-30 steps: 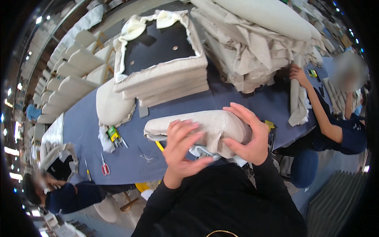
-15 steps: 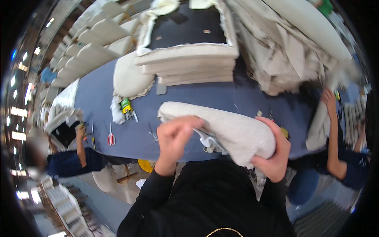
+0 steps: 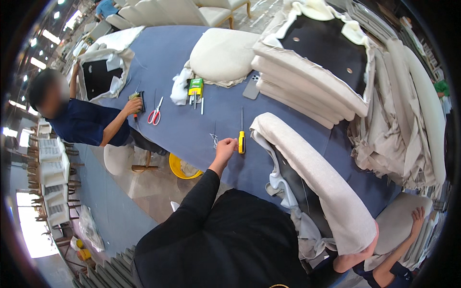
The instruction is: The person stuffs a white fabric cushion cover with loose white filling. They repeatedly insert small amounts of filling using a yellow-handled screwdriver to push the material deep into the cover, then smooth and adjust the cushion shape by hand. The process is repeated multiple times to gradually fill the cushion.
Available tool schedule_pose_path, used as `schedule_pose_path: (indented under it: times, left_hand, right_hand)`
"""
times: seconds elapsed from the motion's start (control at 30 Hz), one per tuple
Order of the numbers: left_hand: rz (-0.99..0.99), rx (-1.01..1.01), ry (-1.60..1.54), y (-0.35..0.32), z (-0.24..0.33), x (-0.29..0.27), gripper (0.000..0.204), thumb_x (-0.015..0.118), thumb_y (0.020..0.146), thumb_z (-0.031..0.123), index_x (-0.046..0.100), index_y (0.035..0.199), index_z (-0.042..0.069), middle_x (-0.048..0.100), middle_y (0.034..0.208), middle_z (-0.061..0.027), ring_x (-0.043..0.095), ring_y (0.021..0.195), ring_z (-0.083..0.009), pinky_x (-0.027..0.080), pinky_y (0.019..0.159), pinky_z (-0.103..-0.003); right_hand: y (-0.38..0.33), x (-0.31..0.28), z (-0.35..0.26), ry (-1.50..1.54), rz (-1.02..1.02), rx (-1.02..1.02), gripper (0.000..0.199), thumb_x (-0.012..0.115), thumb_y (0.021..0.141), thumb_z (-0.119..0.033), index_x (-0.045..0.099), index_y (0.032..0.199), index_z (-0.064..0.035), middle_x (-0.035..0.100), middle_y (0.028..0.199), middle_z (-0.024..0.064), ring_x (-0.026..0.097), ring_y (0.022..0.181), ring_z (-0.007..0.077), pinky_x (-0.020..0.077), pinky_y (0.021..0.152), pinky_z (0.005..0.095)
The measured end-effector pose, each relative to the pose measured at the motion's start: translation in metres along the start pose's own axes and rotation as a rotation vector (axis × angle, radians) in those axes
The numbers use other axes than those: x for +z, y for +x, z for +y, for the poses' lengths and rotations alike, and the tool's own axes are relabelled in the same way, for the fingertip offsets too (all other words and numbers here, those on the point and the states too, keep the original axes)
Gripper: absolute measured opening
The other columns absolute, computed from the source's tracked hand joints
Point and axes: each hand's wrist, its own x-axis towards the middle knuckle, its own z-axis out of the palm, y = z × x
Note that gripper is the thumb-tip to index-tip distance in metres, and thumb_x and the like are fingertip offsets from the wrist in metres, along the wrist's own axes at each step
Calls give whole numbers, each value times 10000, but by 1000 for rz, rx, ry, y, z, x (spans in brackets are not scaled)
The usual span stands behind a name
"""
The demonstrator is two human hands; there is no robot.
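My left hand is over the table, fingers curled together, fingertips at the side of a yellow-handled screwdriver with a thin shaft. Whether the fingers grip the handle or something small is not clear. At the lower right, my right hand is closed around the end of a padded beige seat cushion. Most of that hand is hidden behind the cushion. The cushion is tilted on edge, showing its dark underside and loose pale fabric. A tangle of white thread lies left of the screwdriver.
Stacked cushions and draped beige fabric occupy the right. Red-handled scissors, a green-yellow packet and a phone lie on the blue-grey table. A co-worker's hand holds a tool; another's hand touches fabric.
My left hand has come away from the cushion to the screwdriver. My right hand has swung the cushion to the lower right, exposing its underside. The view has turned left.
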Motion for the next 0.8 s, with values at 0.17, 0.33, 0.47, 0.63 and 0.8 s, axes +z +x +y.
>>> schedule_pose_path:
  times: [0.17, 0.33, 0.47, 0.63, 0.8]
  left_hand:
    - [14, 27, 207, 32, 2, -30, 263, 711, 1027, 267, 792, 952, 28, 766, 854, -19, 684, 793, -82, 520, 691, -292]
    - [151, 263, 402, 72, 7, -70, 236, 743, 959, 243, 808, 982, 18, 803, 843, -106, 756, 755, -194, 578, 733, -368]
    - [456, 363, 422, 146, 37, -135, 205, 741, 944, 226, 811, 993, 40, 792, 846, -152, 764, 783, -299, 586, 763, -418]
    - [829, 495, 675, 219, 91, -203, 241, 799, 900, 234, 791, 1097, 96, 742, 1133, -143, 681, 1113, -348, 523, 962, -489]
    - [822, 364, 1053, 235, 99, -259, 332, 799, 914, 269, 753, 1182, 78, 729, 1192, -135, 633, 1219, -350, 457, 1053, -540]
  right_hand:
    - [-12, 43, 8, -276, 106, -66, 765, 843, 860, -371, 611, 1417, 99, 678, 1384, 228, 650, 1262, 317, 453, 1130, 422]
    - [-18, 69, -11, -481, 276, 24, 781, 852, 842, -338, 602, 1428, 114, 666, 1413, 241, 637, 1287, 331, 448, 1143, 433]
    - [-39, 83, -34, -334, 357, 167, 829, 852, 841, -276, 528, 1503, 103, 628, 1429, 239, 616, 1302, 355, 444, 1144, 451]
    - [-28, 25, -47, -691, -279, -211, 1088, 801, 876, -595, 341, 1653, 12, 534, 1523, 204, 620, 1323, 281, 473, 1139, 422]
    - [31, 24, -102, 68, -768, 328, 918, 532, 1010, -706, 502, 1503, 68, 710, 1255, 299, 728, 1111, 411, 558, 888, 431]
